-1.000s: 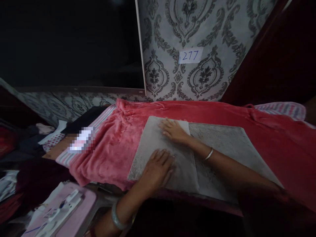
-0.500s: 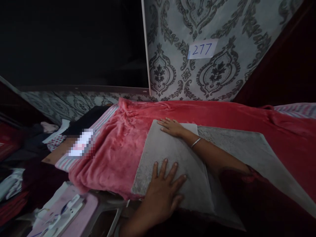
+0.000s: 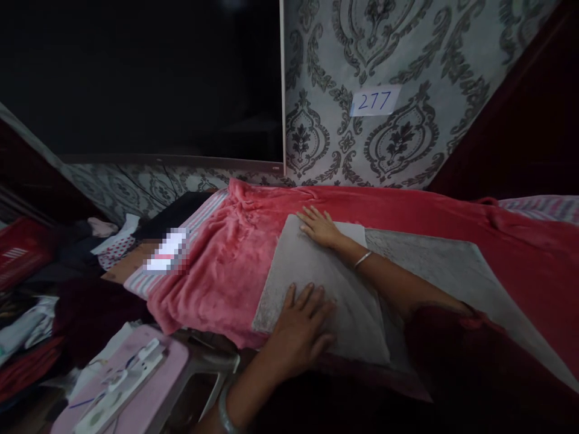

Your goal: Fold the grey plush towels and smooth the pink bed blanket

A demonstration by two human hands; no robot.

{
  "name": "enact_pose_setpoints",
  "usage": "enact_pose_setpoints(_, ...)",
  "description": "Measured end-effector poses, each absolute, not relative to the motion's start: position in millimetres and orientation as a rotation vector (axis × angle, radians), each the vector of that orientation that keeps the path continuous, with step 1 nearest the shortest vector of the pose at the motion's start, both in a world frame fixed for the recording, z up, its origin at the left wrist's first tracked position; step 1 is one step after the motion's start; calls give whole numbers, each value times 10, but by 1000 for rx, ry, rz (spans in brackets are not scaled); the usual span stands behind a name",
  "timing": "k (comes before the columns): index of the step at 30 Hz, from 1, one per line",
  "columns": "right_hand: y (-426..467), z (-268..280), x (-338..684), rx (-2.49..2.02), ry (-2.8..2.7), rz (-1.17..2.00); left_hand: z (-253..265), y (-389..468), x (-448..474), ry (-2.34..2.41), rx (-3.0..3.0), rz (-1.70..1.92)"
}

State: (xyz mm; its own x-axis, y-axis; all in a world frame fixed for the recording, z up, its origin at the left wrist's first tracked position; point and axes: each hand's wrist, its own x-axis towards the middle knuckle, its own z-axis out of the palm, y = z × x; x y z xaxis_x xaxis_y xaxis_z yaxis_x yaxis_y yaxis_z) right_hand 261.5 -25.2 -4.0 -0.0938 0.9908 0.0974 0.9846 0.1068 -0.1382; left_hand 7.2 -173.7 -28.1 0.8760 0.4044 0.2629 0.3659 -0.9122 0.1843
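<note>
A grey plush cloth (image 3: pixel 316 283) lies on a red fleecy blanket (image 3: pixel 212 259), with its left part turned over into a lighter, flat layer. My left hand (image 3: pixel 301 328) rests on the near side of that layer, palm down and fingers spread. Farther back, my right hand (image 3: pixel 319 228) lies flat by the cloth's far left corner, fingers apart and thumb side on the fabric. A silvery bracelet is on each wrist. Neither hand grips anything. On the right the cloth stretches on under my right forearm, which hides part of it.
A large dark television (image 3: pixel 149 78) hangs above the blanket's left part. A paper marked 277 (image 3: pixel 376 100) is on the patterned wall. At lower left, a pink stool (image 3: pixel 167 352) bears a white power strip (image 3: pixel 122 386). Clothes and a red box (image 3: pixel 25 250) lie at far left.
My left hand still lies on the cloth, its fingers slightly closer together. My right hand has shifted slightly on the far corner. The camera view has turned a little to the left.
</note>
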Motion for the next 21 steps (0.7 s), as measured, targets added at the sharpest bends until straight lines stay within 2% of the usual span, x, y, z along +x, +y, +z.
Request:
enact_pose_setpoints(4, -621, -73, 2210, -1537, -2556, 73, -342, -1668, -144, 859, 2896, 662)
enact_pose_setpoints(8, -778, -214, 1986, -1295, -2730, 219, -574, -1647, -232, 966, 3008, 645)
enact_pose_setpoints(21, 238, -275, 2451, -1807, -2418, 257, -624, -1687, -252, 934, 3042, 587)
